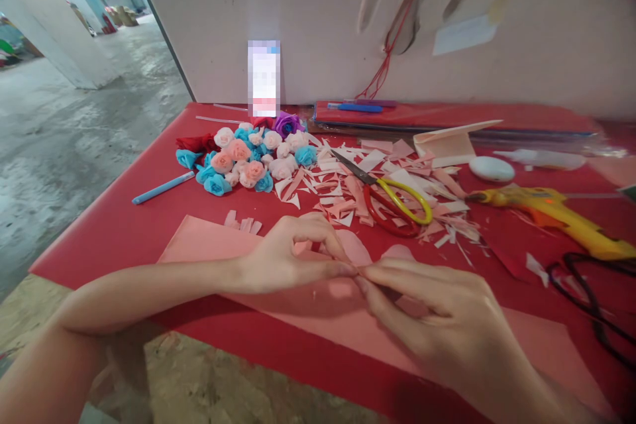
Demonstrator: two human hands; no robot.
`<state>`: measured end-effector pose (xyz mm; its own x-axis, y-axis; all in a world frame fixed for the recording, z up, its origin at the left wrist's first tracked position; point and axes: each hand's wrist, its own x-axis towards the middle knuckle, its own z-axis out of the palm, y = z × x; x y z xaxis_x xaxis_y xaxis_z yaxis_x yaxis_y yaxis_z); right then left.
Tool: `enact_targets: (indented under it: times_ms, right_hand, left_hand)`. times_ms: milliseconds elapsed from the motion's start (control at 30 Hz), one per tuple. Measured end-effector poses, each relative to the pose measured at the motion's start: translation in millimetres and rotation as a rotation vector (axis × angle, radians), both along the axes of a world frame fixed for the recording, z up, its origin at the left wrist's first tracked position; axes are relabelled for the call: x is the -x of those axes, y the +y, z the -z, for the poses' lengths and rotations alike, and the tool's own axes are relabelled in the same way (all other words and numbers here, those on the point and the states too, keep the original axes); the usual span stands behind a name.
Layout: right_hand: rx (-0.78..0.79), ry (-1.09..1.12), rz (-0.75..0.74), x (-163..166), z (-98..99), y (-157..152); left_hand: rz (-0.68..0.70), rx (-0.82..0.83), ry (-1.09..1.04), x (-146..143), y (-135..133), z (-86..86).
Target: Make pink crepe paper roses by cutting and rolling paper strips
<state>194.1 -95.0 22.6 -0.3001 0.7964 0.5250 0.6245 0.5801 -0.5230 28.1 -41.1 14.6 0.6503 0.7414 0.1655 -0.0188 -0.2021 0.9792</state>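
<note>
My left hand (291,252) and my right hand (437,315) meet over the front of a red table (124,228). Both pinch the same small pink paper piece (358,253), whose rounded petal edges show just behind my fingertips. The hands rest above a large pink paper sheet (209,245) lying flat on the table. Behind them lie scissors (392,202) with yellow and red handles on a heap of pink paper scraps (348,179).
A pile of small paper roses (248,156) in pink, blue, white, red and purple sits at the back left, with a blue pen (163,187) beside it. A yellow glue gun (556,212) and black cord (591,298) lie at right. A wall stands behind.
</note>
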Motion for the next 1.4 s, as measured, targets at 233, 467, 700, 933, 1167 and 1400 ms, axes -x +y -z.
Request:
enact_targets:
  times_ms: [233,467,700,933,1167,1400]
  right_hand:
    - [0.034,0.007,-0.028,-0.1,0.2,0.8]
    - [0.056,0.015,-0.030,-1.4,2.2,-0.7]
    - [0.048,0.028,-0.059,-1.5,4.4,2.4]
    - [0.117,0.013,-0.092,-1.6,0.9,3.7]
    - [0.100,-0.013,-0.106,-0.3,0.8,4.8]
    - [0.017,-0.052,-0.102,-2.7,6.9,3.7]
  left_hand:
    - [0.018,0.018,-0.013,0.5,-0.3,1.8]
    - [0.015,0.067,-0.012,0.0,-1.2,1.3]
    - [-0.002,0.070,0.011,-1.8,-1.6,1.6]
    - [-0.004,0.073,0.025,-1.4,-1.9,1.7]
    - [-0.021,0.037,0.039,-2.8,-1.1,4.2]
    - [-0.038,0.034,0.038,-2.2,-2.0,5.6]
